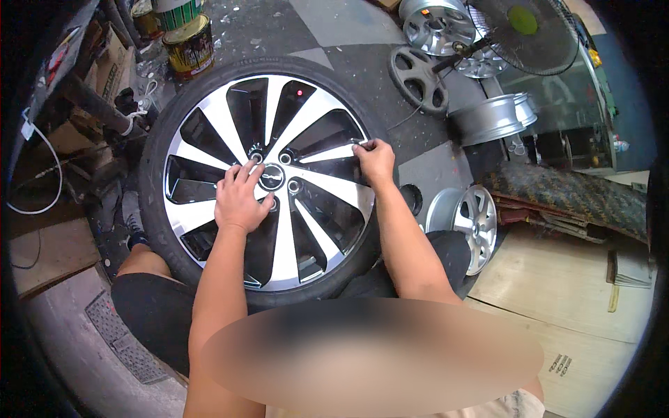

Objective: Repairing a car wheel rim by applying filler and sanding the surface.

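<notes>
An alloy wheel (284, 244) with silver and black spokes lies flat in front of me, a black tyre (157, 150) around it. My left hand (239, 198) rests on the hub with its fingers spread, beside the dark centre cap (272, 177) and over some of the bolt holes. At the wheel's right side, my right hand (377, 162) is closed in a pinch at the outer end of a spoke, close to the rim. Something small and dark shows at its fingertips, too small to name. My legs are on either side of the tyre.
Paint cans (189, 47) stand at the far left. A black fan (526, 35) is at the far right, near loose silver rims (488, 120) and a grey steering wheel (418, 80). Another silver wheel (481, 233) stands close to my right knee, beside wooden boards (550, 285).
</notes>
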The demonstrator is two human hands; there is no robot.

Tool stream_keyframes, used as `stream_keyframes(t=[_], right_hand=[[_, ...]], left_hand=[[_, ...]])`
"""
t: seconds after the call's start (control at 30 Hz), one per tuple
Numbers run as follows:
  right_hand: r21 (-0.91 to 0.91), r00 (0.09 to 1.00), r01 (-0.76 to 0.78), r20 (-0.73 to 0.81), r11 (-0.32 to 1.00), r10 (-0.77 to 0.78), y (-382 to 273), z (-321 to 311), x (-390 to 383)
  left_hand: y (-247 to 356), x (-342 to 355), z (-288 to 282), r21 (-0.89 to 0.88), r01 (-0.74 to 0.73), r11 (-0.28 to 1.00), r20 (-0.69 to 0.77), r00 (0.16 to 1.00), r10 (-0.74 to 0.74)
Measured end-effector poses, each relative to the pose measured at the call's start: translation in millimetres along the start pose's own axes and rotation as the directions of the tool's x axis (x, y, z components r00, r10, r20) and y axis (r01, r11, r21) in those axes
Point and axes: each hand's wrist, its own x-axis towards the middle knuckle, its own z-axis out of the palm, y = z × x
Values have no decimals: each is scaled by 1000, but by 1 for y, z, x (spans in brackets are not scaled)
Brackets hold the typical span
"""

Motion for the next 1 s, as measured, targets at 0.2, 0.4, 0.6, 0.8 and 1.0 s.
stream_keyframes(t=[0.2,0.4,0.6,0.8,1.0], right_hand=[[-44,996,79,-39,996,-81,-1,5,-9],[-69,992,111,-47,991,-114,5,8,-14],[-44,997,63,-45,997,-65,8,2,0],[-31,997,66,-42,997,-67,-4,-4,6],[-113,993,105,-46,988,-110,-7,-1,1]], left_hand=[[-4,-2,1,7,-1,1000,-6,1000,1],[-2,-3,1,6,-1,1000,-11,1000,1],[6,1,-5,-1,9,1000,18,1000,-9],[2,-2,-5,8,27,1000,42,999,-27],[-1,-1,-4,4,19,1000,37,999,-19]])
